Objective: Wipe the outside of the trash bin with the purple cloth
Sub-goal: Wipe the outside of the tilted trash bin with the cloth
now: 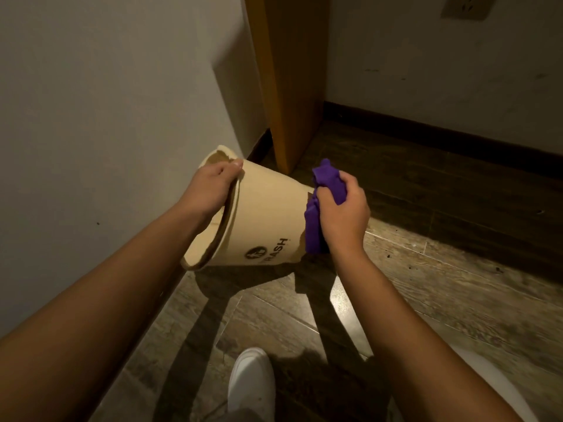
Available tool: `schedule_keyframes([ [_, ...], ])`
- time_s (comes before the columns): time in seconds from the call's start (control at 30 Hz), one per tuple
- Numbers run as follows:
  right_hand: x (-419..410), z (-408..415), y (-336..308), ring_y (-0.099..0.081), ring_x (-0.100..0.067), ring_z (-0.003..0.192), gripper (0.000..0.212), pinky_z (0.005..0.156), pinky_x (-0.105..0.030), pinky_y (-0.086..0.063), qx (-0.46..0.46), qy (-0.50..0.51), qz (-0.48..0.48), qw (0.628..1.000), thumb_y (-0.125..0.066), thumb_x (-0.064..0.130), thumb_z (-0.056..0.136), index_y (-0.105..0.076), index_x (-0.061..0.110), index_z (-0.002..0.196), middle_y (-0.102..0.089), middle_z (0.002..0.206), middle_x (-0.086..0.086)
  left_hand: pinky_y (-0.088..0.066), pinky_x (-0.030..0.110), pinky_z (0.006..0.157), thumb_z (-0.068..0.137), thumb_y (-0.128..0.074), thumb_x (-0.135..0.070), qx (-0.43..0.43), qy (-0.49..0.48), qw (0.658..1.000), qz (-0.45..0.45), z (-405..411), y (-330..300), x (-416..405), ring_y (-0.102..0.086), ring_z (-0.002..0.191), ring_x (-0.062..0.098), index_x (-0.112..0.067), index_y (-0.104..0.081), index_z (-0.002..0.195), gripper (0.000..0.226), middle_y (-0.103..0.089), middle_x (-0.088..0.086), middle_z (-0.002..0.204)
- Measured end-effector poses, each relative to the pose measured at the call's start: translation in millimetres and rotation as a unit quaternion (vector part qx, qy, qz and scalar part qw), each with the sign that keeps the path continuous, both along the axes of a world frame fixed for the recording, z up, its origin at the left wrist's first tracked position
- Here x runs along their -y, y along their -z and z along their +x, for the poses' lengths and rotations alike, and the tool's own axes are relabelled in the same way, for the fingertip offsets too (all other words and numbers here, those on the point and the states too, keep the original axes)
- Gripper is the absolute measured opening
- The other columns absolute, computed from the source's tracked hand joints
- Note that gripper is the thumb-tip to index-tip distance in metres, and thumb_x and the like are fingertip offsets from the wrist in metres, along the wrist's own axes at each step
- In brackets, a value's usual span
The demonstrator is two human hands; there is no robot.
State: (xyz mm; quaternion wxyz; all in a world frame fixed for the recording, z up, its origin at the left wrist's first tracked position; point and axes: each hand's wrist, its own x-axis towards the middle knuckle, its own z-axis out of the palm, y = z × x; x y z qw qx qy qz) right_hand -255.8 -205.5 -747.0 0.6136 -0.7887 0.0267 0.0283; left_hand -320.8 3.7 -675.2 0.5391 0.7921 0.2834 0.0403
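A cream trash bin (268, 214) with black "TRASH" lettering is held tipped on its side above the floor, its open mouth facing left toward me. My left hand (213, 187) grips the bin's rim at the top, fingers over the edge. My right hand (344, 208) is closed around a bunched purple cloth (313, 226), which presses against the bin's bottom end on the right. Part of the cloth sticks up above my fingers.
A white wall (106, 117) runs along the left with a dark baseboard. A wooden panel (289, 71) stands upright behind the bin. The floor is wood-look tile (426, 284). My white shoe (251, 382) is near the bottom edge.
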Motion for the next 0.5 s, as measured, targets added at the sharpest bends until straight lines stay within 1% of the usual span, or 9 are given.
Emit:
schedule_keyframes([
  [0.03, -3, -6, -1, -0.058, -0.010, 0.107, 0.043, 0.077, -0.017, -0.043, 0.011, -0.011, -0.008, 1.000, -0.066, 0.031, 0.095, -0.058, 0.028, 0.137, -0.058, 0.132, 0.002, -0.050, 0.035, 0.074, 0.103, -0.049, -0.048, 0.009, -0.012, 1.000, -0.003, 2, 2, 1, -0.067, 0.062, 0.003, -0.024, -0.069, 0.079, 0.039, -0.069, -0.011, 0.064],
  [0.07, -9, -12, -2, -0.057, -0.009, 0.107, 0.043, 0.079, -0.017, -0.043, 0.024, -0.027, -0.018, 0.999, -0.066, 0.032, 0.095, -0.057, 0.029, 0.137, -0.056, 0.134, 0.003, -0.049, 0.033, 0.071, 0.103, -0.047, -0.048, 0.014, -0.027, 1.000, -0.004, 4, 4, 2, -0.067, 0.060, 0.002, -0.024, -0.069, 0.084, 0.038, -0.070, -0.011, 0.064],
  [0.13, -23, -27, -3, -0.056, -0.011, 0.112, 0.047, 0.088, -0.023, -0.048, 0.057, -0.069, -0.047, 0.995, -0.068, 0.035, 0.094, -0.056, 0.030, 0.138, -0.052, 0.140, 0.004, -0.051, 0.032, 0.070, 0.105, -0.043, -0.049, 0.015, -0.059, 0.998, 0.001, 8, 8, 4, -0.071, 0.070, 0.007, -0.024, -0.067, 0.092, 0.037, -0.073, -0.007, 0.073],
  [0.2, -41, -41, -2, -0.054, -0.017, 0.120, 0.053, 0.092, -0.029, -0.047, 0.101, -0.120, -0.078, 0.985, -0.071, 0.036, 0.092, -0.052, 0.032, 0.141, -0.049, 0.145, 0.003, -0.053, 0.031, 0.068, 0.106, -0.041, -0.048, 0.013, -0.078, 0.997, 0.006, 11, 10, 4, -0.073, 0.077, 0.014, -0.025, -0.065, 0.095, 0.035, -0.073, -0.002, 0.080],
  [0.23, -50, -47, -1, -0.053, -0.020, 0.125, 0.056, 0.093, -0.029, -0.046, 0.121, -0.142, -0.090, 0.978, -0.073, 0.035, 0.091, -0.050, 0.032, 0.142, -0.047, 0.148, 0.001, -0.054, 0.028, 0.065, 0.106, -0.041, -0.047, 0.012, -0.079, 0.997, 0.007, 12, 10, 4, -0.074, 0.075, 0.012, -0.024, -0.065, 0.095, 0.035, -0.073, -0.003, 0.077],
  [0.3, -66, -53, 2, -0.049, -0.027, 0.133, 0.062, 0.093, -0.031, -0.045, 0.156, -0.169, -0.118, 0.966, -0.075, 0.034, 0.089, -0.048, 0.032, 0.143, -0.044, 0.152, -0.003, -0.052, 0.021, 0.055, 0.107, -0.040, -0.046, 0.011, -0.073, 0.997, 0.022, 12, 8, 4, -0.069, 0.060, 0.003, -0.022, -0.065, 0.093, 0.037, -0.070, -0.009, 0.065],
  [0.33, -72, -54, 4, -0.047, -0.029, 0.135, 0.063, 0.094, -0.033, -0.046, 0.175, -0.172, -0.141, 0.959, -0.075, 0.034, 0.088, -0.047, 0.031, 0.145, -0.043, 0.153, -0.005, -0.050, 0.018, 0.052, 0.107, -0.040, -0.045, 0.012, -0.072, 0.997, 0.032, 12, 8, 4, -0.066, 0.056, 0.002, -0.021, -0.064, 0.091, 0.037, -0.068, -0.009, 0.061],
  [0.4, -78, -52, 11, -0.044, -0.031, 0.135, 0.065, 0.097, -0.041, -0.049, 0.215, -0.171, -0.198, 0.941, -0.074, 0.037, 0.089, -0.044, 0.030, 0.146, -0.042, 0.153, -0.009, -0.048, 0.023, 0.054, 0.107, -0.040, -0.043, 0.013, -0.082, 0.995, 0.062, 11, 9, 3, -0.061, 0.057, 0.006, -0.020, -0.063, 0.086, 0.038, -0.062, -0.005, 0.061],
  [0.5, -76, -38, 22, -0.046, -0.032, 0.130, 0.061, 0.100, -0.046, -0.046, 0.224, -0.166, -0.244, 0.929, -0.068, 0.042, 0.091, -0.042, 0.032, 0.145, -0.044, 0.151, -0.009, -0.049, 0.034, 0.065, 0.107, -0.038, -0.041, 0.005, -0.091, 0.991, 0.102, 7, 13, -3, -0.062, 0.075, 0.017, -0.014, -0.063, 0.093, 0.039, -0.064, 0.006, 0.081],
])
